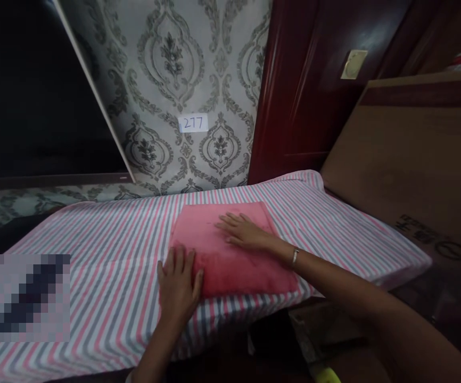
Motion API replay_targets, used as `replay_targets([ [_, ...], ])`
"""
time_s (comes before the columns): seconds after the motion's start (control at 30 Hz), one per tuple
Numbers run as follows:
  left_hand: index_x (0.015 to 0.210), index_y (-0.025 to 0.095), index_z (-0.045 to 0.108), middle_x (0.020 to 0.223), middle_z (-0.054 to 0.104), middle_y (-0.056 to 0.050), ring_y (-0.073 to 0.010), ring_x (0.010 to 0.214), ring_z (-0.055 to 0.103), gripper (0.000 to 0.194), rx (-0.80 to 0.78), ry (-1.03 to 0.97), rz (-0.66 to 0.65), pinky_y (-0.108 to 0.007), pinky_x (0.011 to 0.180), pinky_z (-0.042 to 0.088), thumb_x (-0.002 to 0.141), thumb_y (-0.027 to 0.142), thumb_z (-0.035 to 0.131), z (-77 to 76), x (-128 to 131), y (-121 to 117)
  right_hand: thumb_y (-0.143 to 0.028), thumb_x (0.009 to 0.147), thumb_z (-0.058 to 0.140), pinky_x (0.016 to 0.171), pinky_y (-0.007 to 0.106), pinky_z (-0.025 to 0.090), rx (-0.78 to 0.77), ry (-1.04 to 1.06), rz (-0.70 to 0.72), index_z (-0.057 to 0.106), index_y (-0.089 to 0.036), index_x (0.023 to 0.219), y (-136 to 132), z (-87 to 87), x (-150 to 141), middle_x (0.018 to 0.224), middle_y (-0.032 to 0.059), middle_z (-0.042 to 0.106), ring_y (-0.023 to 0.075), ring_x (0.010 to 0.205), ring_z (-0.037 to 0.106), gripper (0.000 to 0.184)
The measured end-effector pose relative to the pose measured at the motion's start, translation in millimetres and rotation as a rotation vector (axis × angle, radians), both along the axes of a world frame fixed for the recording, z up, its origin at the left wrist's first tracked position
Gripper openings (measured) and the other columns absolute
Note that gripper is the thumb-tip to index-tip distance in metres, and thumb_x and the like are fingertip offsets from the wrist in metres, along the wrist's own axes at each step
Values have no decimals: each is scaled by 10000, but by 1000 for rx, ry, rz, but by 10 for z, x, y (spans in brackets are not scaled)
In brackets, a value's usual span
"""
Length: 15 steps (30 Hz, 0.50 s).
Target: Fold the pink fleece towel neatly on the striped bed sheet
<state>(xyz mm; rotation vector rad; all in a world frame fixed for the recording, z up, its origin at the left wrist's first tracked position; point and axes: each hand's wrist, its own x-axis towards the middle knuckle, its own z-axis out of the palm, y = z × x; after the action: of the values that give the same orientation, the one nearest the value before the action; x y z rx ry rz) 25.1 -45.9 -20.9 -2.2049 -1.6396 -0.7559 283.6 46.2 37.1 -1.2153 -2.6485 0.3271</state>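
A pink, plush-looking folded cloth (238, 271) lies flat on the striped tablecloth (114, 255), close to the front edge. On its front left corner rests my left hand (179, 279), fingers apart and stretched forward. My right hand (240, 231) lies flat across the cloth's upper middle, its fingers spread and pointing left. A thin bracelet circles the right wrist. Neither hand grips anything. The cloth's front part looks darker red than its back part.
A blurred-out dark object (31, 298) lies at the table's left. Behind stand a dark screen (47, 96) and patterned wallpaper with a paper label (193, 123) reading 277. A large cardboard box (410, 159) rises at the right, beside a dark red door (306, 80).
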Motion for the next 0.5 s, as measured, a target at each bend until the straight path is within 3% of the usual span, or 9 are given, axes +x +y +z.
replay_targets([
  [0.07,1369,165,567,1486,486,-172,-375,1437,333,475,33,5,-98,-637,1143,224,948,344,441,71,185,-50,-521,1031,388,1190,586,53,5,-30,-44,280,-327,1557,-136,-55,266,1634,56,173,289,1511,69,570],
  [0.13,1395,186,537,1507,467,-151,-328,1450,325,480,9,45,-294,-588,1170,224,943,326,461,103,448,-93,-505,1033,392,1192,575,62,11,-41,-62,273,-328,1558,-195,-119,416,1631,54,183,288,1511,72,566],
  [0.23,1456,258,462,1576,370,-119,-314,1475,278,546,-83,139,-546,-604,1171,209,925,370,524,35,824,-120,-476,1047,353,1190,575,62,23,-63,-3,256,-342,1559,-160,-205,465,1629,30,193,280,1510,87,538],
  [0.37,1504,358,374,1626,270,-77,-387,1497,168,709,-117,183,-556,-685,1143,150,852,419,644,-137,1012,-127,-486,1046,334,1190,567,49,41,-90,-10,272,-344,1555,116,-254,496,1627,10,200,273,1508,108,532],
  [0.5,1519,361,346,1631,260,-67,-389,1498,158,780,-148,197,-540,-663,1161,134,817,386,684,-151,965,-165,-496,1031,337,1189,562,73,30,-86,-139,315,-325,1546,562,-278,642,1622,17,222,292,1503,131,543],
])
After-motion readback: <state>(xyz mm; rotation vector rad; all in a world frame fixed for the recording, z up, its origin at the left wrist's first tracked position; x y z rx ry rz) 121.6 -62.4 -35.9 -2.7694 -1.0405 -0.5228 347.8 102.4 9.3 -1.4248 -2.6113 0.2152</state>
